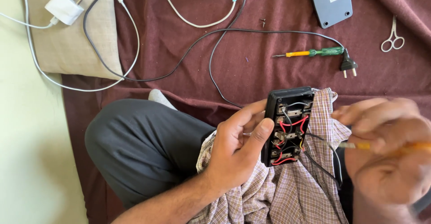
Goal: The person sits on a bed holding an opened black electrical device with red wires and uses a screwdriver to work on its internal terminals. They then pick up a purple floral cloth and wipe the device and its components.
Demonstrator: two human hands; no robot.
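Observation:
My left hand (235, 145) grips an opened black socket box (287, 125) by its left edge, thumb on the rim. Inside it show red and black wires and metal contacts. The box rests over a checked cloth (292, 192) on my lap. My right hand (388, 150), blurred, is to the right of the box and holds a thin tool with a yellow-orange handle (404, 147); its metal tip points left toward the box. A black wire (325, 150) runs from the box toward that hand.
On the maroon sheet (251, 62) lie a green and yellow screwdriver (314, 52), a black two-pin plug (348, 64) with its cord, small scissors (392, 37), a grey cover plate (331, 0), two screws (263, 22), a white charger (64, 7) and white cables. My knee (134, 138) is bent at left.

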